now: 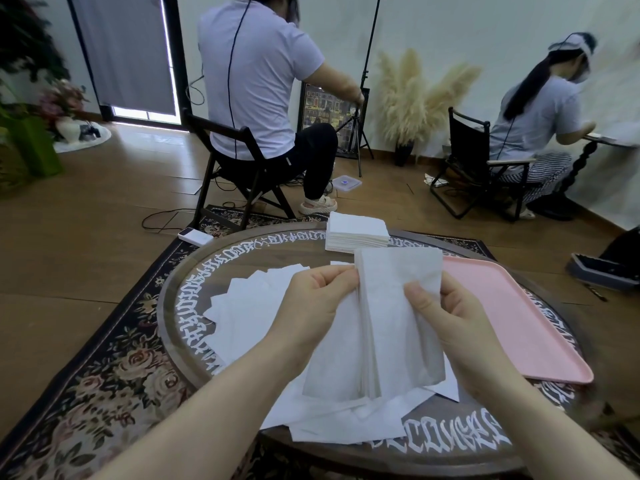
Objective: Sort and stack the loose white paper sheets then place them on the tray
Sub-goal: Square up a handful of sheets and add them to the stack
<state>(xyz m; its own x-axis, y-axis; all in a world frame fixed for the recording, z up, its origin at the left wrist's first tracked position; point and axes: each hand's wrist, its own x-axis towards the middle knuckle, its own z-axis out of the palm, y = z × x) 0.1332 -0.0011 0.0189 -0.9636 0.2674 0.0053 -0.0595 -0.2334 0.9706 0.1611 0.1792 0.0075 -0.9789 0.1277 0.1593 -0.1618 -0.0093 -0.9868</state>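
Holding a bundle of white sheets (391, 327) upright between them, both hands are working just above the tabletop (180, 292). The left hand (311, 303) is pinching the bundle's left edge with curled fingers near its top, and the right hand (450, 317) is gripping the right edge, thumb lying across the front sheet. The bundle is fanning slightly at its lower end, where the sheet edges are showing apart.

Beneath and to the left of the hands, loose sheets (249, 306) are lying scattered and overlapping on the round dark tabletop with its white lettering, some spilling toward the near rim under the forearms. To the right of the right hand, a pink tray (519, 323) is sitting on the tabletop, its far corner just beside the bundle's top.

Beyond the hands, at the far edge of the tabletop, a squared stack of white sheets (356, 233) is resting. To the left of that, a small white device (195, 236) is lying on the floor by the patterned rug (104, 375). Farther off, two people are sitting on folding chairs with their backs turned, one straight ahead (256, 81) and one to the far right (533, 116).
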